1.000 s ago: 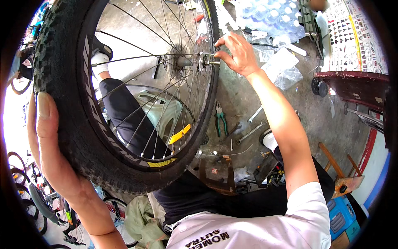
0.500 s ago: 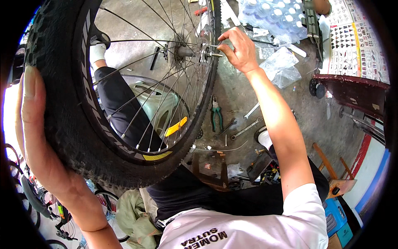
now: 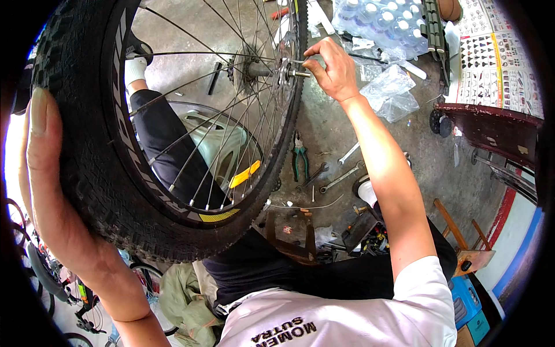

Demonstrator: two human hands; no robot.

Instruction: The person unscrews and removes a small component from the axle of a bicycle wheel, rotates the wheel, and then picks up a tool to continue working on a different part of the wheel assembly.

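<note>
A bicycle wheel with a knobby black tyre stands tilted in front of me. My left hand is wrapped round the tyre's left side, gripping it. My right hand is at the hub, on the wheel's right side. Its thumb and forefinger pinch a thin metal rod that points at the hub flange; whether it is a spoke I cannot tell. Just below those fingertips the threaded axle end sticks out. A yellow reflector sits among the spokes.
Pliers with green handles, several wrenches and an open toolbox lie on the floor. Beyond are plastic bags and packed water bottles. A dark red cart stands right; parked bicycles are lower left.
The view has shifted very slightly. Both hands keep their places, the left on the tyre and the right pinching the thin rod at the hub.
</note>
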